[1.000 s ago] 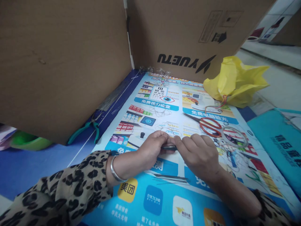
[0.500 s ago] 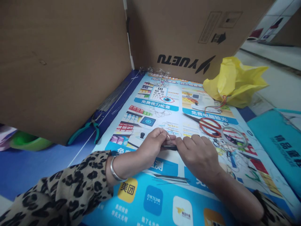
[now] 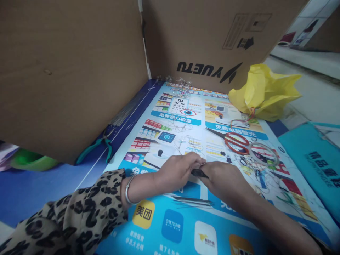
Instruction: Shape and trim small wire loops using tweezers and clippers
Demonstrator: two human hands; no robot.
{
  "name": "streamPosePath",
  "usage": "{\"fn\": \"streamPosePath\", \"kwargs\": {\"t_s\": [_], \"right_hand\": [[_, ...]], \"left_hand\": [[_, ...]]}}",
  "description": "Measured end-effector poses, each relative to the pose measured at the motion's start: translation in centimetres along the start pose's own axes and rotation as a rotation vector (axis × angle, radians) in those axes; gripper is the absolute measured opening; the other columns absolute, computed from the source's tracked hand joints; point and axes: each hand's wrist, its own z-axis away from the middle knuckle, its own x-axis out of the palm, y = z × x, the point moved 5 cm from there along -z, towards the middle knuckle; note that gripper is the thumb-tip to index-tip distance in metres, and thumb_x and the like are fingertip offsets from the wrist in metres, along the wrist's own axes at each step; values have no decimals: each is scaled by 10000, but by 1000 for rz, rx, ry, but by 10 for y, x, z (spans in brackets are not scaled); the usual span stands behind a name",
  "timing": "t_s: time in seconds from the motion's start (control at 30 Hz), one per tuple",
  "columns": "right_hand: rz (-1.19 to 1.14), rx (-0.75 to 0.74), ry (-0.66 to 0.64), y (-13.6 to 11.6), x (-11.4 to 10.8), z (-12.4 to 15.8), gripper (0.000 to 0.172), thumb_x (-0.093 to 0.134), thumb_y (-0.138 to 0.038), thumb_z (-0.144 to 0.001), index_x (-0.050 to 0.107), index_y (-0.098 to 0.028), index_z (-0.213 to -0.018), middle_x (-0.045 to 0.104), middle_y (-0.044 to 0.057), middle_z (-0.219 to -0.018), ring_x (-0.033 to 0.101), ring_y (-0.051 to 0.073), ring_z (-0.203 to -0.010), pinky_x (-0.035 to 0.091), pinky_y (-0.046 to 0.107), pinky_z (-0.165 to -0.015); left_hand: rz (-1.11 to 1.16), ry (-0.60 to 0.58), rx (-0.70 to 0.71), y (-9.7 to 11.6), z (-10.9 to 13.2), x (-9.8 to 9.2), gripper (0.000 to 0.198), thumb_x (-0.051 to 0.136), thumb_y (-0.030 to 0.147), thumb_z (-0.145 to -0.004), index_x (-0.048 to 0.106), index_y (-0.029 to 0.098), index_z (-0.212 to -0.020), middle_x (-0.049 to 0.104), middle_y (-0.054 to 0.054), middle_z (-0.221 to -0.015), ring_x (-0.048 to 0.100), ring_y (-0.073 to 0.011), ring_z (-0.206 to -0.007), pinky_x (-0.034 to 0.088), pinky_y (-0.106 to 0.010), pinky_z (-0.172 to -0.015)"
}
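My left hand (image 3: 176, 171) and my right hand (image 3: 225, 179) meet over a printed blue poster (image 3: 170, 226) on the floor. Both are closed around a small dark rod-like tool (image 3: 199, 173) held between their fingertips. Thin wire seems to be pinched there too, but it is too fine to make out. A silver bangle sits on my left wrist, above a leopard-print sleeve. A bundle of straight thin wires (image 3: 191, 202) lies on the poster just below my hands. Finished loops of bent wire (image 3: 187, 143) lie beyond my fingers.
Red-handled scissors (image 3: 233, 140) lie to the right, near a crumpled yellow bag (image 3: 262, 92). Teal pliers (image 3: 99, 147) rest by the edge of a big cardboard sheet (image 3: 66, 71). A cardboard box (image 3: 212, 35) stands behind. A teal bag (image 3: 316, 163) lies far right.
Both hands have drawn slightly nearer to me and lower on the poster, still joined on the dark tool, which now tilts down to the right.
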Motion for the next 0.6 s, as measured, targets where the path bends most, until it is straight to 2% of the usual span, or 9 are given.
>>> {"fn": "streamPosePath", "kwargs": {"t_s": [0.13, 0.23, 0.3, 0.43, 0.5, 0.6], "right_hand": [[-121, -78, -139, 0, 5, 1, 351, 417, -443, -863, 669, -221, -763, 697, 33, -736, 617, 166, -624, 280, 259, -519], [-156, -67, -147, 2, 6, 0, 332, 430, -437, -856, 669, -217, -787, 696, 36, -759, 619, 165, -646, 307, 250, -535], [-171, -37, -124, 5, 6, -2, 281, 461, -405, -843, 662, -212, -811, 688, 39, -775, 614, 168, -677, 325, 247, -553], [-212, -56, -71, 11, 1, -4, 213, 493, -347, -822, 645, -200, -791, 663, 40, -769, 585, 162, -708, 341, 248, -597], [-260, -49, -35, 16, -1, -6, 238, 481, -360, -829, 626, -195, -738, 647, 30, -735, 566, 148, -689, 338, 241, -598], [-314, 45, 54, 27, -3, -9, 297, 438, -390, -852, 589, -187, -695, 615, 18, -681, 529, 126, -625, 312, 228, -553]], "left_hand": [[-2, -136, 21, -3, 3, 6, 324, 579, 37, -671, 654, 254, -900, 657, -39, -1016, 563, -203, -1016, 346, -291, -953], [-4, -140, 26, -4, 2, 6, 305, 574, 52, -694, 658, 250, -909, 656, -42, -1028, 564, -193, -1010, 344, -285, -955], [-23, -97, 36, -3, -1, 3, 230, 539, 117, -761, 657, 240, -915, 657, -41, -1024, 573, -178, -990, 364, -270, -928], [28, 93, 18, -2, -8, -9, 183, 450, 252, -852, 618, 199, -900, 661, -56, -977, 591, -163, -954, 409, -269, -874], [74, 158, 4, -3, -11, -14, 173, 445, 272, -857, 592, 185, -889, 660, -62, -966, 591, -162, -954, 415, -280, -876], [65, 200, 12, -4, -12, -18, 170, 448, 267, -855, 590, 177, -883, 649, -66, -993, 577, -158, -969, 407, -285, -888]]}}
